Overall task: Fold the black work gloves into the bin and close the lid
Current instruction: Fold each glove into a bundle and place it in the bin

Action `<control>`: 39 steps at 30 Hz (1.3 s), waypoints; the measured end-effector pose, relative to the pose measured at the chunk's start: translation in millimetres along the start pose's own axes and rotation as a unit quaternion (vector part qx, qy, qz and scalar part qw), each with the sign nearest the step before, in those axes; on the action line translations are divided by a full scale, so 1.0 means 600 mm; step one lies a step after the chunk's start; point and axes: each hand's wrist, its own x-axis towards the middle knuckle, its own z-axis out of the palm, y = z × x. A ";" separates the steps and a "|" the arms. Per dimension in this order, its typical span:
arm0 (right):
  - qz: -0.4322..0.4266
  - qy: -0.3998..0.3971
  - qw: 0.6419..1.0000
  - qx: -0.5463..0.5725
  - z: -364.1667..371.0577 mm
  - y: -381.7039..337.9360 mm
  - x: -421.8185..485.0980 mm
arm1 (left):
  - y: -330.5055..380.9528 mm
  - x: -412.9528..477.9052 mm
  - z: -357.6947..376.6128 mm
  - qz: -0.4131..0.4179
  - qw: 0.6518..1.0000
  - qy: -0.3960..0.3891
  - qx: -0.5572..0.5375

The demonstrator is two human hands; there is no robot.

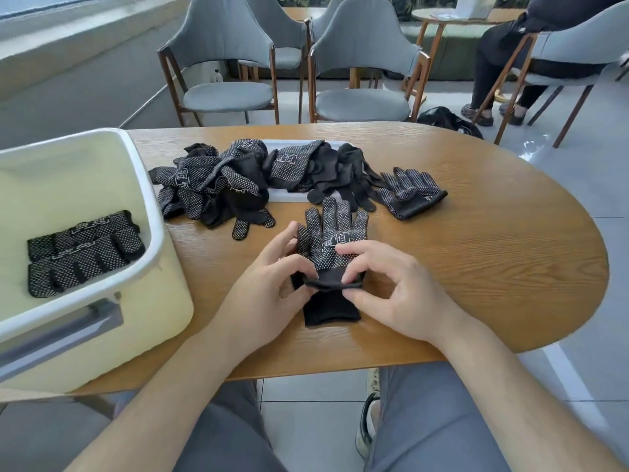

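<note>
A pair of black dotted work gloves point(332, 243) lies stacked on the wooden table in front of me, fingers pointing away. My left hand point(269, 284) and my right hand point(391, 284) each pinch the upper glove's cuff point(332, 284) and lift it slightly off the lower cuff. A heap of loose black gloves point(238, 185) lies further back, partly on the white lid point(289, 195). One more glove point(410, 194) rests to the right of the heap. The pale yellow bin point(146, 199) stands open at the left, with two folded pairs point(81, 250) inside.
The wooden table point(493, 267) has a rounded right end and its near edge runs just above my knees. Grey chairs point(224, 63) stand behind it. A seated person point(531, 52) is at the far right, and a black bag point(449, 120) lies on the floor.
</note>
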 end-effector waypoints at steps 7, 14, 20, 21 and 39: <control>0.013 -0.040 0.999 -0.012 0.001 0.001 -0.012 | 0.006 -0.015 -0.008 0.045 0.997 0.012 0.054; 0.015 -0.053 0.998 -0.021 0.001 0.004 -0.015 | 0.008 -0.024 -0.012 0.116 0.992 0.007 0.041; 0.008 -0.084 0.995 -0.061 -0.003 0.003 -0.019 | 0.013 -0.032 -0.013 0.146 0.989 -0.015 0.035; 0.006 -0.095 0.993 -0.075 -0.004 0.002 -0.021 | 0.011 -0.033 -0.012 0.151 0.988 -0.018 0.042; 0.017 0.116 0.992 0.055 -0.055 -0.067 0.032 | 0.084 0.045 -0.049 -0.003 0.984 0.077 -0.157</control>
